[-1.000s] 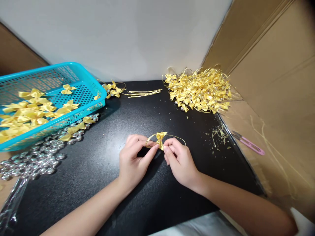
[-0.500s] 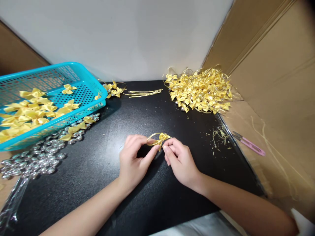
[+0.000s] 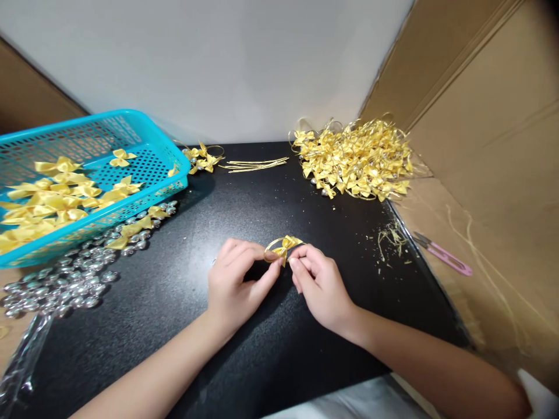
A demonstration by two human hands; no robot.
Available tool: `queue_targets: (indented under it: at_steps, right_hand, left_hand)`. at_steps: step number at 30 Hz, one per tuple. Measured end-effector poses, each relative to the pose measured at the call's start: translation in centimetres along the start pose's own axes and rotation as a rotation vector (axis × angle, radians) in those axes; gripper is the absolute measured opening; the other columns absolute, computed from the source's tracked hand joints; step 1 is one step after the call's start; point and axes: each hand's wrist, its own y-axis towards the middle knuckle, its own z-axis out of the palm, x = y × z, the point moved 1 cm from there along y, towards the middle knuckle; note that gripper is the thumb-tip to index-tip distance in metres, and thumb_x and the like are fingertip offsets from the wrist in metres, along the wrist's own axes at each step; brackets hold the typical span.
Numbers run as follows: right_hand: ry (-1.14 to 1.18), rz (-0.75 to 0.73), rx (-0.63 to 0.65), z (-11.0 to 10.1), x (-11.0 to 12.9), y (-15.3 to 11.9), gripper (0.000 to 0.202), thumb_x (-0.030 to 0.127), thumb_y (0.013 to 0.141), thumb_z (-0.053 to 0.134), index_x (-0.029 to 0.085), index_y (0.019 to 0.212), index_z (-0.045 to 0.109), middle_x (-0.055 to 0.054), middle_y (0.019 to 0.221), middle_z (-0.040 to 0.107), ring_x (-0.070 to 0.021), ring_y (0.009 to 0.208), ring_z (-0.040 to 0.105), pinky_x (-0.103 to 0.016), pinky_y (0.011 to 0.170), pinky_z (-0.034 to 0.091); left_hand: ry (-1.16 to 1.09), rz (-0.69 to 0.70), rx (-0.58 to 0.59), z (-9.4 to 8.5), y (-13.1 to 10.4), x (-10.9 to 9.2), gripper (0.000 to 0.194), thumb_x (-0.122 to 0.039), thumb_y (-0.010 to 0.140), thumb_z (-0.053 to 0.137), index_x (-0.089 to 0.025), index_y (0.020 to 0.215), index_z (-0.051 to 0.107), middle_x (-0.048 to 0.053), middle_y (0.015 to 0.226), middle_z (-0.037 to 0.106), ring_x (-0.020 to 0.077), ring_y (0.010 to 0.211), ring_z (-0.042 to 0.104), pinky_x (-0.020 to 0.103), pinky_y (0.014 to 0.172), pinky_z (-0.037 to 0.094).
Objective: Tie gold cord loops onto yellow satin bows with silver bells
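A yellow ribbon bow (image 3: 286, 244) with a thin gold cord loop is held between both hands above the black tabletop (image 3: 244, 203). My left hand (image 3: 242, 276) pinches its left side and the cord between thumb and fingers. On the other side, my right hand (image 3: 318, 282) is closed at the bow's right edge, thumb against the curled index finger. The exact part of the bow or cord under the right fingertips is hidden.
A turquoise basket (image 3: 174, 180) of yellow bows stands left, with silver beads (image 3: 65, 285) before it. Gold cords (image 3: 257, 165) lie at the back. Finished-looking bows (image 3: 353, 160) are heaped back right, near cord scraps (image 3: 393, 238) and pink snips (image 3: 449, 259).
My left hand has shifted slightly left, and its fingers and thumb have come closer together at the cord loop. The right hand has barely moved.
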Motion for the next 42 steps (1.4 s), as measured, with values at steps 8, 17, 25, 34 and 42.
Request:
queue_targets:
  at_steps: [8, 17, 25, 34, 42]
  right_hand:
    - [-0.019, -0.007, -0.004, -0.11, -0.21, 0.07, 0.017, 0.031, 0.095, 0.047, 0.02, 0.084, 0.052, 0.006, 0.054, 0.046, -0.0089, 0.047, 0.042, -0.023, 0.049, 0.033]
    - [-0.038, -0.01, 0.004, -0.06, -0.21, 0.04, 0.016, 0.031, 0.094, 0.047, 0.019, 0.084, 0.053, 0.006, 0.053, 0.046, -0.0089, 0.046, 0.042, -0.023, 0.049, 0.033]
    - [-0.04, -0.021, 0.006, -0.13, 0.03, 0.01, 0.017, 0.031, 0.095, 0.047, 0.02, 0.083, 0.052, 0.006, 0.054, 0.046, -0.009, 0.046, 0.042, -0.022, 0.048, 0.033]
    - [-0.042, -0.011, 0.0, 0.01, 0.07, -0.07, 0.017, 0.031, 0.095, 0.045, 0.02, 0.083, 0.05, 0.007, 0.053, 0.044, -0.0088, 0.046, 0.04, -0.023, 0.049, 0.03]
    - [0.019, 0.026, -0.005, 0.22, 0.09, -0.03, 0.017, 0.033, 0.094, 0.047, 0.02, 0.083, 0.051, 0.007, 0.053, 0.044, -0.0083, 0.046, 0.038, -0.022, 0.047, 0.028]
  left_hand:
    - [0.005, -0.048, 0.057, 0.21, 0.11, 0.19, 0.004, -0.014, 0.084, 0.068, -0.017, 0.084, 0.067, 0.001, 0.076, 0.071, 0.0143, 0.07, 0.061, 0.031, 0.071, 0.043]
    - [0.014, -0.094, 0.108, 0.31, 0.27, 0.19, 0.012, -0.015, 0.089, 0.059, -0.019, 0.077, 0.06, 0.0, 0.07, 0.064, 0.0144, 0.067, 0.053, 0.03, 0.065, 0.041]
    - [-0.035, -0.18, 0.136, 0.54, 0.43, 0.24, 0.017, -0.017, 0.089, 0.057, -0.02, 0.073, 0.057, 0.0, 0.067, 0.06, 0.0157, 0.066, 0.051, 0.03, 0.062, 0.04]
    - [-0.064, -0.187, 0.13, 0.74, 0.31, 0.2, 0.017, -0.015, 0.089, 0.057, -0.02, 0.072, 0.056, -0.001, 0.066, 0.058, 0.0152, 0.065, 0.049, 0.029, 0.063, 0.038]
    - [-0.056, -0.175, 0.138, 0.98, 0.23, -0.06, 0.018, -0.016, 0.088, 0.058, -0.02, 0.071, 0.056, -0.001, 0.065, 0.059, 0.0151, 0.065, 0.05, 0.03, 0.062, 0.039]
